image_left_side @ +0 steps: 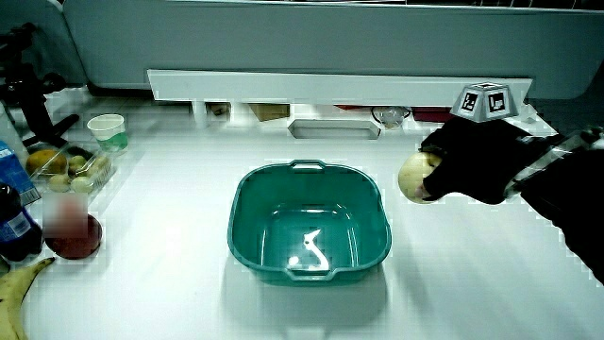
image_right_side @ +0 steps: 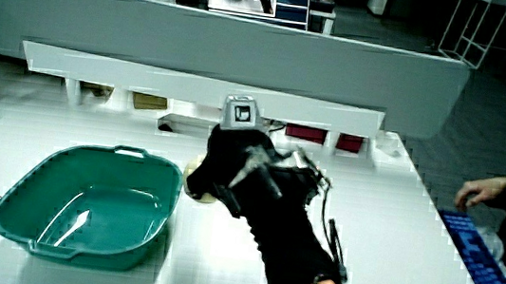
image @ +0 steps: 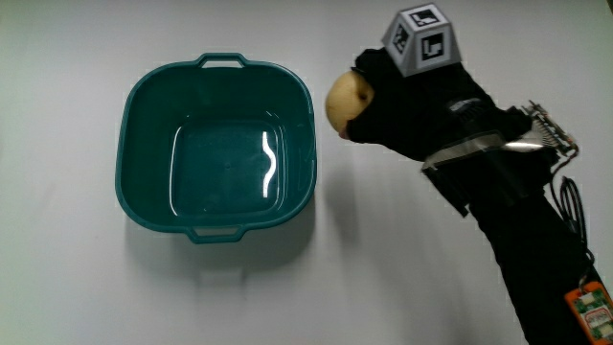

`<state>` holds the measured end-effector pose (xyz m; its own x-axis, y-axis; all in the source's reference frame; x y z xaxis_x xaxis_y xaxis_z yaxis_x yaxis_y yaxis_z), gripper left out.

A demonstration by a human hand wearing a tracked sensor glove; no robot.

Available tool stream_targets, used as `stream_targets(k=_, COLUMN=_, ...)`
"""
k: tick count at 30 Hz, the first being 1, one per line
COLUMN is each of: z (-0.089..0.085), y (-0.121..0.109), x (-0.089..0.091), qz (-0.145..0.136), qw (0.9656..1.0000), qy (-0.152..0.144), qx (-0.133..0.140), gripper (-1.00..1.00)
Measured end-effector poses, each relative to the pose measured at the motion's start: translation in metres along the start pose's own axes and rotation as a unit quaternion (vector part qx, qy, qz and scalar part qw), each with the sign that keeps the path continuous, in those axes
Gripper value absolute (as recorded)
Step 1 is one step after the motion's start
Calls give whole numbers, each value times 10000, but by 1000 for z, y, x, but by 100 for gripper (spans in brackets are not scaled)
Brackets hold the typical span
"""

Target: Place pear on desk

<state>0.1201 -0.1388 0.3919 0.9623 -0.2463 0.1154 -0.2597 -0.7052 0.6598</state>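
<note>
The gloved hand (image: pixel 383 110) grips a pale yellow pear (image: pixel 347 100), its fingers curled around the fruit. Hand and pear are beside the teal basin (image: pixel 144 105), just outside its rim. In a side view the pear (image_left_side: pixel 413 177) shows as a pale round shape in the hand (image_left_side: pixel 462 165), above the white table beside the basin (image_left_side: pixel 247 212). In a side view the pear (image_right_side: pixel 194 170) is mostly hidden by the hand (image_right_side: pixel 221 172), next to the basin (image_right_side: pixel 27 193). Nothing lies in the basin. The patterned cube (image: pixel 423 38) sits on the back of the hand.
At the table's edge, away from the basin, stand a green cup (image_left_side: pixel 108 130), a clear box of fruit (image_left_side: pixel 64 167), a red-lidded jar (image_left_side: pixel 72 232), a dark bottle (image_left_side: pixel 13 231) and a banana (image_left_side: pixel 21 281). A low white partition (image_left_side: pixel 330 87) bounds the table.
</note>
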Motion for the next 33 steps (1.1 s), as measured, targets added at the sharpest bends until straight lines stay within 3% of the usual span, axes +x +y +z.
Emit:
stream_targets(k=1, z=-2, y=0, x=5, qz=-60, qw=10000, qy=15, qx=-10, gripper=0)
stream_targets(k=2, z=-6, y=3, x=11, qz=-372, qw=9992, qy=-125, qx=-25, gripper=0)
stream_targets(k=4, z=-10, y=1, x=16, qz=-233, qw=9996, qy=-84, qx=-97, gripper=0)
stream_targets(k=5, z=-18, y=9, x=25, qz=-676, qw=9975, qy=-208, qx=-36, gripper=0)
stream_targets(k=6, z=-18, y=3, x=24, qz=-427, qw=9990, qy=-113, qx=-53, gripper=0)
stream_targets(k=7, z=-22, y=6, x=28, qz=-472, qw=9987, qy=-112, qx=-166, gripper=0)
stream_targets(k=8, z=-29, y=10, x=35, qz=-671, qw=9975, qy=-203, qx=-112, gripper=0)
stream_targets(k=9, z=-30, y=7, x=34, qz=-584, qw=9980, qy=-162, qx=-165, gripper=0)
stream_targets(k=10, z=-36, y=11, x=40, qz=-780, qw=9966, qy=-237, qx=-95, gripper=0)
stream_targets(k=12, z=-41, y=8, x=41, qz=-562, qw=9981, qy=-65, qx=-248, gripper=0)
stream_targets(k=13, z=-46, y=11, x=44, qz=-670, qw=9975, qy=-197, qx=-123, gripper=0)
stream_targets(k=15, z=-54, y=12, x=47, qz=-623, qw=9974, qy=-35, qx=-351, gripper=0)
stream_targets(k=16, z=-59, y=14, x=50, qz=-727, qw=9968, qy=-82, qx=-320, gripper=0)
stream_targets(k=17, z=-60, y=12, x=49, qz=-592, qw=9972, qy=31, qx=-446, gripper=0)
stream_targets(k=19, z=-67, y=15, x=53, qz=-695, qw=9967, qy=11, qx=-429, gripper=0)
stream_targets(k=33, z=-90, y=18, x=58, qz=-697, qw=9955, qy=64, qx=-635, gripper=0)
